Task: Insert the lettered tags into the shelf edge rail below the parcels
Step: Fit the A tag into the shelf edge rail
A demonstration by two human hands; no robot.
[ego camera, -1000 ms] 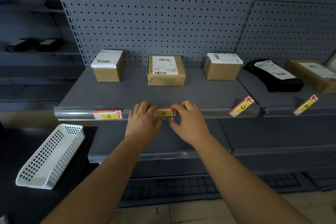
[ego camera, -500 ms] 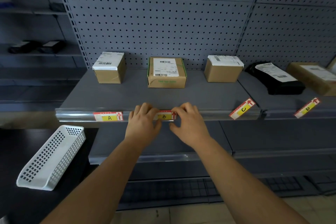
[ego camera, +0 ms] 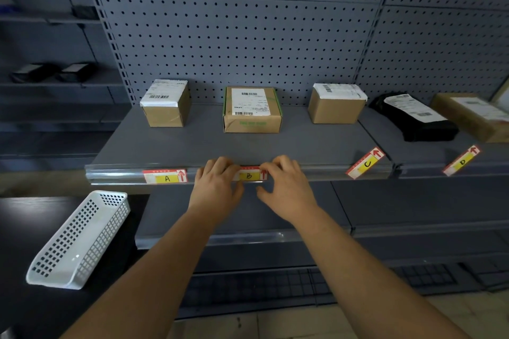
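Head view: your left hand [ego camera: 217,184] curls its fingers over the left end of tag B [ego camera: 249,175], and your right hand [ego camera: 286,187] holds the right end with curled fingertips. Tag B lies level in the rail [ego camera: 115,173], below the middle parcel [ego camera: 252,110]. Tag A [ego camera: 165,177] sits flat in the rail to its left. Tag C [ego camera: 365,164] and tag D [ego camera: 462,161] lean tilted further right.

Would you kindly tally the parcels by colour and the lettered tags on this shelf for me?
Brown parcels: 4
Black parcel: 1
Lettered tags, namely tag A, tag B, tag C and tag D: 4
Total: 9
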